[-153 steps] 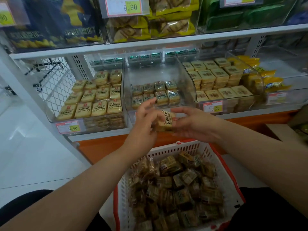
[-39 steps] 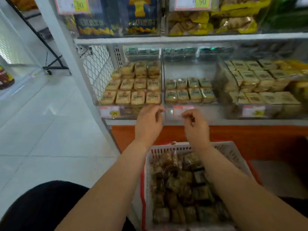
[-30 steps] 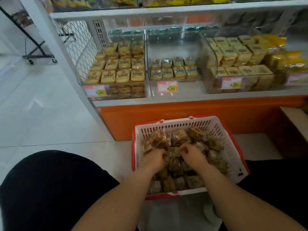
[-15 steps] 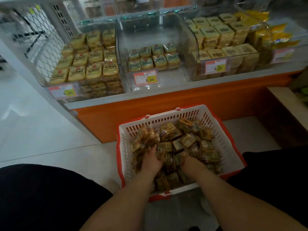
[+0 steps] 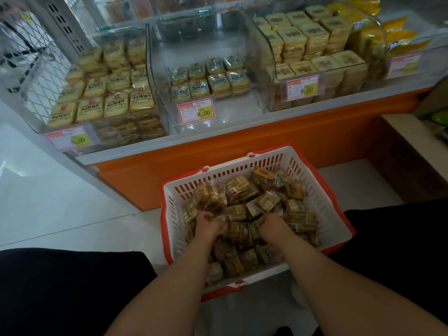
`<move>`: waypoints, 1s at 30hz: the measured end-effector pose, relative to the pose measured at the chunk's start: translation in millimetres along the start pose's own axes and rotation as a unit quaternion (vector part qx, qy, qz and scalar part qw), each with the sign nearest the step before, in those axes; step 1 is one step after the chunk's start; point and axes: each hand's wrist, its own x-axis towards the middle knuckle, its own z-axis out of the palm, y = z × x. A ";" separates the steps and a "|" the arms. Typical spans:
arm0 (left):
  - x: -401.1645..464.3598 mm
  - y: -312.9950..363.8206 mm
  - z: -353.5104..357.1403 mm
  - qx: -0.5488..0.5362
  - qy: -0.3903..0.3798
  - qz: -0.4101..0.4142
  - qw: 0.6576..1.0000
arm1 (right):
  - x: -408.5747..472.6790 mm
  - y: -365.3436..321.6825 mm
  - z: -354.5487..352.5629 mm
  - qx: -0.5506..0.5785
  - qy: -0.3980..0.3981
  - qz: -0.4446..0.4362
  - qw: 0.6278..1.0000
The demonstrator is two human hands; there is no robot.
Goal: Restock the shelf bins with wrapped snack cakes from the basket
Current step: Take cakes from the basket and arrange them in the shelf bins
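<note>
You have a white slotted plastic basket (image 5: 312, 187) with a red rim, full of snack cakes (image 5: 238, 187) in glossy crinkled film. The shelf bins (image 5: 263, 57) are clear, shiny plastic; the floor (image 5: 48, 190) is smooth, reflective tile.

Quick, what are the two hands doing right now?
Left hand: curled around snack cakes in the basket.
Right hand: curled around snack cakes there too.

The fingers of the left hand (image 5: 208, 225) and right hand (image 5: 271, 225) are buried among the wrapped snack cakes (image 5: 244, 212), so their grip cannot be told. The far shelf bins (image 5: 157, 69) are blurred, their labels unreadable. The right edge crops the yellow packets (image 5: 400, 37).
</note>
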 end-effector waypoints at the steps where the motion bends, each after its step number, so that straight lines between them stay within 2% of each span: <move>1: -5.3 7.5 -1.0 -0.073 -0.028 -0.045 0.996 | -0.4 -2.6 -2.3 0.040 0.018 0.011 0.999; 4: -27.5 27.6 -6.3 -0.200 -0.113 -0.083 0.970 | -4.1 -14.0 -6.4 0.199 0.064 0.037 0.977; 6: -42.3 39.7 -13.1 -0.229 -0.141 -0.066 0.961 | -11.2 -26.4 -9.0 0.338 0.031 0.069 0.938; 8: -56.2 54.0 -23.1 -0.236 -0.163 -0.045 0.957 | -24.4 -45.5 -15.4 0.422 -0.025 0.090 0.902; 10: -69.1 70.4 -36.5 -0.218 -0.174 -0.015 0.960 | -26.6 -59.5 -18.0 0.400 -0.024 0.039 0.916; 13: -85.4 92.9 -61.2 -0.115 -0.183 0.044 0.975 | -35.4 -80.0 -22.1 0.365 0.047 -0.052 0.929; 16: -94.0 112.1 -89.7 0.053 -0.131 0.111 0.984 | -53.3 -100.6 -31.1 0.354 0.096 -0.134 0.921; 18: -99.6 127.2 -108.8 0.111 -0.102 0.152 0.977 | -69.0 -115.4 -35.7 0.350 0.103 -0.180 0.914; 21: -114.0 150.9 -136.0 0.129 -0.092 0.184 0.970 | -93.6 -138.3 -33.2 0.332 0.080 -0.231 0.911; 23: -122.7 162.1 -152.8 0.141 -0.087 0.208 0.964 | -106.7 -152.7 -25.3 0.274 0.079 -0.271 0.919; 26: -126.7 165.6 -175.6 0.166 -0.102 0.233 0.953 | -111.1 -167.6 -14.4 0.152 0.131 -0.308 0.930; 30: -123.2 162.0 -190.2 0.161 -0.139 0.234 0.949 | -111.4 -178.4 -10.1 0.038 0.181 -0.334 0.924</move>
